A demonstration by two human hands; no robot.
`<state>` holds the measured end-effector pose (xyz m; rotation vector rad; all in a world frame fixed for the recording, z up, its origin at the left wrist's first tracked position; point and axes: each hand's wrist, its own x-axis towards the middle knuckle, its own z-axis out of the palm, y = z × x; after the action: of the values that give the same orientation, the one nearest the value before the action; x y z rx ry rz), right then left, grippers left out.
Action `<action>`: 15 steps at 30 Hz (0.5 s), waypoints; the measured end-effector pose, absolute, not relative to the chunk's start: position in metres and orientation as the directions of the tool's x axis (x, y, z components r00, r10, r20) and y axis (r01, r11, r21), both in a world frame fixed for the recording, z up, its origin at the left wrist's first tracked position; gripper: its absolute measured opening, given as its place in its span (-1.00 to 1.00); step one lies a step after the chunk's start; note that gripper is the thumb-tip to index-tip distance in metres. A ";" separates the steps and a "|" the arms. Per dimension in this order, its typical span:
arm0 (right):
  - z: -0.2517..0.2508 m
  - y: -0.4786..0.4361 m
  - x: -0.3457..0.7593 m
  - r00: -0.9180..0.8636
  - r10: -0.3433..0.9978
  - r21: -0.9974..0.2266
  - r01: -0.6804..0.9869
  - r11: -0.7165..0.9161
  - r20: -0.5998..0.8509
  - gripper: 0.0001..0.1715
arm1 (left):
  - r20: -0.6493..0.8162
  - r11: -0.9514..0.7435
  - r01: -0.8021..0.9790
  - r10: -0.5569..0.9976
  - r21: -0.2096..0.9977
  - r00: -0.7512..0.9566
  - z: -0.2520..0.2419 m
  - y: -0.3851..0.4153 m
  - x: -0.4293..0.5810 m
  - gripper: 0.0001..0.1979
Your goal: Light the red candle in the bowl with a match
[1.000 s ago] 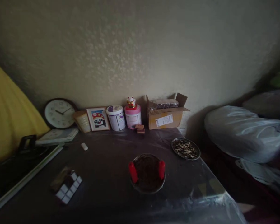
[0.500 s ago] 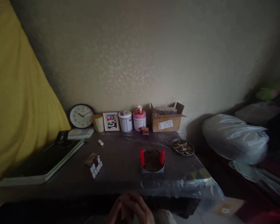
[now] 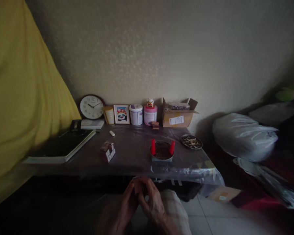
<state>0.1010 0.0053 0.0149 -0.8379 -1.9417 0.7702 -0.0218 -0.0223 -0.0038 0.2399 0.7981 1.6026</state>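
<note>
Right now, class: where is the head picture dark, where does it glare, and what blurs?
Head view: dim overall, nearly black at lower left; head view: glare streaks the plastic cover near its front edge; head view: the brown piece in the fingers looks soft, and the plastic at lower right smears.

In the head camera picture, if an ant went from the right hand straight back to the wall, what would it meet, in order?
Right hand → dark bowl with two red sticks → little brown block → pink-lidded tin → wall.
</note>
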 end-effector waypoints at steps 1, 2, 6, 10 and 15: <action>0.013 0.005 0.100 -0.398 0.799 -0.782 0.255 0.568 0.451 -0.43 | -0.269 0.028 -0.801 0.948 0.598 -0.167 -0.003 -0.023 -0.021 -0.58; 0.012 0.006 0.100 -0.396 0.807 -0.791 0.257 0.555 0.437 -0.44 | -0.253 0.048 -0.809 0.959 0.585 -0.126 -0.003 -0.023 -0.020 -0.58; 0.008 0.007 0.097 -0.368 0.826 -0.790 0.295 0.538 0.426 -0.46 | -0.178 0.090 -0.823 0.984 0.561 -0.014 -0.003 -0.023 -0.020 -0.67; 0.006 0.007 0.095 -0.362 0.817 -0.767 0.313 0.560 0.449 -0.49 | -0.111 0.085 -0.838 0.993 0.539 0.029 -0.010 -0.023 -0.022 -0.67; 0.012 0.007 0.099 -0.441 0.784 -0.793 0.222 0.566 0.436 -0.48 | -0.118 0.080 -0.854 0.993 0.514 0.022 -0.015 -0.022 -0.026 -0.67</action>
<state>0.0987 0.0068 0.0122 -0.8096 -1.9557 0.8416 -0.0263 -0.0223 -0.0150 0.3384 0.5084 1.4735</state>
